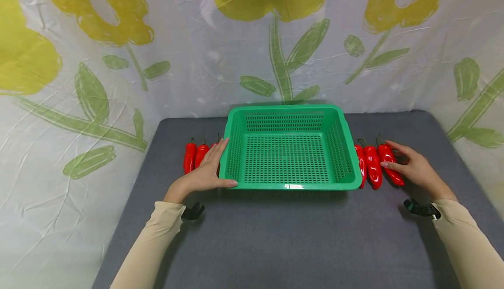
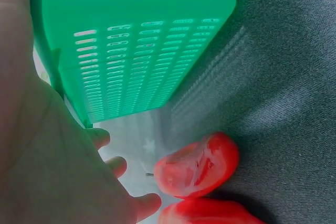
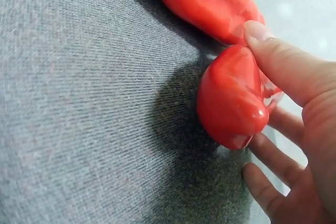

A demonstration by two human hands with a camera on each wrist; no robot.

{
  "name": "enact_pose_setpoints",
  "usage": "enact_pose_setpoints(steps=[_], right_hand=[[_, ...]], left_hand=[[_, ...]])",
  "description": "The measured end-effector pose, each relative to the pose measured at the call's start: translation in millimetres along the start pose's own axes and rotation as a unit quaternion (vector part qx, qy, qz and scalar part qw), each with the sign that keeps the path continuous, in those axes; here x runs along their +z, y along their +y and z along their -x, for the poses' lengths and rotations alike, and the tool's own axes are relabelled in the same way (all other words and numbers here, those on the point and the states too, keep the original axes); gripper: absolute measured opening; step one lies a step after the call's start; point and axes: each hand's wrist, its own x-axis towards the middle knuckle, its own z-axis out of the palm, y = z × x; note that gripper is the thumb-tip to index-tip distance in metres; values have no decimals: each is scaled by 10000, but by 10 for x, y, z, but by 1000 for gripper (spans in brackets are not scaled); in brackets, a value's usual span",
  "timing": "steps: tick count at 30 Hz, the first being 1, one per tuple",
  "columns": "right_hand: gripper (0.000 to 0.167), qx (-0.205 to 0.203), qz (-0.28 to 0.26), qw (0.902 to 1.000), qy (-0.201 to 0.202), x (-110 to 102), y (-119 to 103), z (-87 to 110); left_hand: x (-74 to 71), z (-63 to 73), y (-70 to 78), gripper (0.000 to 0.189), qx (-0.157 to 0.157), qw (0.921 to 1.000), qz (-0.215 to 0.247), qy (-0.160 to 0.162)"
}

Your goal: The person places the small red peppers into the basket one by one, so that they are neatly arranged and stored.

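Note:
A green plastic basket (image 1: 289, 186) with slotted walls stands on the dark grey table. My left hand (image 1: 206, 170) rests on its left rim, fingers straight along the side and thumb on the front corner. Just left of that hand lie several red chili peppers (image 1: 189, 157), partly covered by its fingers; two red ends (image 2: 197, 166) show in the left wrist view. At the right, my right hand (image 1: 413, 166) holds the outermost red chili pepper (image 3: 231, 98) between thumb and fingers. Two more red chili peppers (image 1: 372, 166) lie between it and the basket, one partly hidden by the rim.
The grey table (image 1: 283, 241) extends in front of the basket. Behind it hangs a pale cloth (image 1: 189, 79) printed with yellow flowers, which also runs along the sides. A dark strap (image 1: 421, 209) sits at the right wrist and another dark band (image 1: 193, 211) at the left.

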Motion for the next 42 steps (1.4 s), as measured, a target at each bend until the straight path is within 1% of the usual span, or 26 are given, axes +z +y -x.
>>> enact_pose_setpoints(steps=[7, 10, 17, 21, 29, 37, 42], right_hand=[[76, 131, -79, 9999, -26, 6, 12, -8], [76, 214, -114, 9997, 56, 10, 12, -5], [77, 347, -101, 9990, 256, 8, -4, -6], [75, 425, -132, 9986, 297, -4, -5, -13], [72, 416, -123, 9982, 409, -9, 15, -14], [69, 323, -124, 9979, 553, -13, 44, -27], [69, 280, -222, 9978, 551, -44, 6, -23]], left_hand=[[-1, 1, 13, 123, 3, 10000, 29, 3], [1, 2, 15, 123, -3, 10000, 23, 7], [7, 18, 26, 122, -169, 9997, 162, -31], [4, 19, 33, 122, -130, 9998, 127, -15], [0, 23, 48, 121, -111, 9999, 128, -26], [2, 18, 17, 121, -128, 9998, 174, -17], [4, 17, 15, 121, -125, 9997, 191, -20]])
